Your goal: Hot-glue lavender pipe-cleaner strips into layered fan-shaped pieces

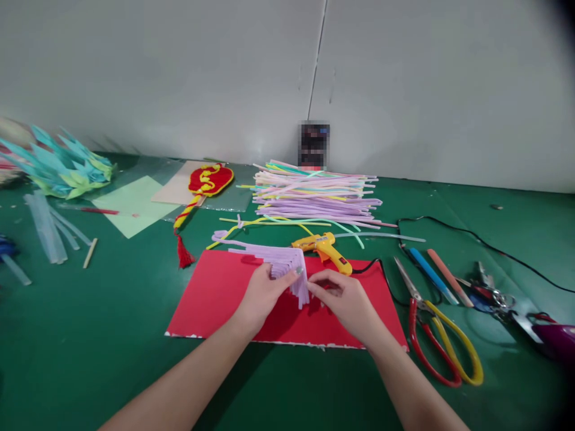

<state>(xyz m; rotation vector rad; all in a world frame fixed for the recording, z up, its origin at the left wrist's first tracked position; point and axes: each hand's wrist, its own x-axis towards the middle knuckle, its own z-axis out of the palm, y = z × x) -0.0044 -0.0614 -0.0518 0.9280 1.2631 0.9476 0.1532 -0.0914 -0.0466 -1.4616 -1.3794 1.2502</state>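
Over the red board (211,299), the left hand (260,293) clamps bent lilac pipe cleaners (291,260) between its fingers, seemingly keeping rows aligned; the right hand's (348,299) fingers bunch at their edge — grip unclear. Beyond, 1 glue gun (320,242) lies conveniently near — the pipe-cleaner pile (314,194) farther back.

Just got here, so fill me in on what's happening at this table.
A person's left hand holds a bundle of bent lilac pipe cleaners over a red board, while the right hand has its fingers at the bundle's edge. A yellow glue gun lies just behind, with a pile of pastel pipe cleaners farther back and open scissors off to the right.
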